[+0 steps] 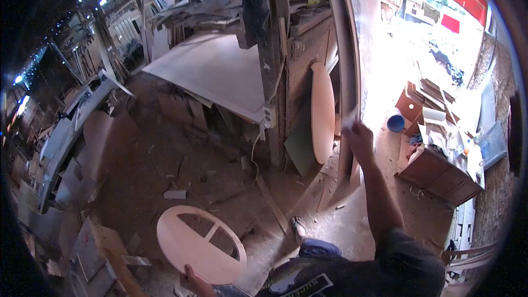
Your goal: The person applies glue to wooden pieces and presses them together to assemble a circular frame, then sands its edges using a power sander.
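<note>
Pale-wood oval panel with two-part cutout: holding step

Panel is gripped low, at its lower rim, by left hand (thumb on face, fingers hidden). Right hand is curled beside tall brown upright boards; contents can't be told. Steady rim support likely needed next.

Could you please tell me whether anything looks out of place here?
Yes: a pale offcut lies loose on the littered floor, and a cord hangs slack below the socket box; both look untidy and might trip someone.
</note>
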The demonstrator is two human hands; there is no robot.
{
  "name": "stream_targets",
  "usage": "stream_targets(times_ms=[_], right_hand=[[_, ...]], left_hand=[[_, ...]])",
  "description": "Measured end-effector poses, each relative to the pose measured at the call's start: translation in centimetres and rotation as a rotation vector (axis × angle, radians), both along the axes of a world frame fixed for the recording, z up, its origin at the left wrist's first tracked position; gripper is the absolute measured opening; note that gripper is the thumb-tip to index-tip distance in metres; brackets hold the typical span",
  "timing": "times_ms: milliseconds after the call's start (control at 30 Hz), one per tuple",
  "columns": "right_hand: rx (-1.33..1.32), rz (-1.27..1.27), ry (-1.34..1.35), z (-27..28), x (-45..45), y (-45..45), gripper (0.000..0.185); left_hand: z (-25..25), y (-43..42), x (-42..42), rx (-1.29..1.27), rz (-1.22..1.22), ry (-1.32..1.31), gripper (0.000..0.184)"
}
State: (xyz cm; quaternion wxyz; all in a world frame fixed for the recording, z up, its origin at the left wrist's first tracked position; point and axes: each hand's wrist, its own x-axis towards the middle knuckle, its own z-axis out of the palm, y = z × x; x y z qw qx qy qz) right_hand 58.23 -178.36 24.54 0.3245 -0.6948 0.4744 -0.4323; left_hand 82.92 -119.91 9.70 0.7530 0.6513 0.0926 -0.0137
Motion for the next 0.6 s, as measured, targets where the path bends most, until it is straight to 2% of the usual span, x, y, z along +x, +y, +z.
stream_targets(times_ms=[33,100,167,200,267,300,400,433,533,567,600], right_hand=[[-0.149,0.051,-0.066,0.7,2.6,-4.5,0.023],[-0.189,0.151,-0.241,2.3,8.6,-14.9,0.024],[-0.287,0.047,-0.15,8.2,13.6,-20.4,0.027],[-0.298,0.067,-0.27,9.8,16.1,-24.3,0.03],[-0.382,0.099,-0.297,13.5,19.9,-30.1,0.029],[-0.478,-0.028,-0.091,15.8,21.1,-31.5,0.038],[-0.377,0.065,0.074,17.9,24.7,-36.0,0.039],[-0.428,0.085,0.077,16.6,26.2,-39.7,0.035],[-0.378,0.024,0.421,18.3,27.2,-38.9,0.045],[-0.334,0.082,0.389,17.8,27.6,-40.3,0.044],[-0.419,0.092,0.446,17.2,27.8,-41.4,0.039]], left_hand=[[1.4,-0.3,-0.6,0.026,0.024,0.057,0.076],[3.3,-3.2,0.0,0.04,0.073,0.145,0.109],[4.3,-6.3,1.1,0.057,0.142,0.149,0.104],[4.6,-7.8,1.7,0.066,0.178,0.138,0.101],[5.3,-10.3,3.0,0.078,0.261,0.115,0.095],[5.5,-11.2,3.6,0.08,0.289,0.105,0.092],[5.6,-13.4,5.6,0.088,0.344,0.072,0.084],[5.6,-13.7,5.8,0.09,0.367,0.07,0.081],[4.9,-14.5,6.8,0.088,0.401,0.057,0.073],[4.7,-14.4,7.0,0.084,0.417,0.052,0.07],[4.5,-14.4,7.2,0.083,0.427,0.043,0.067]])
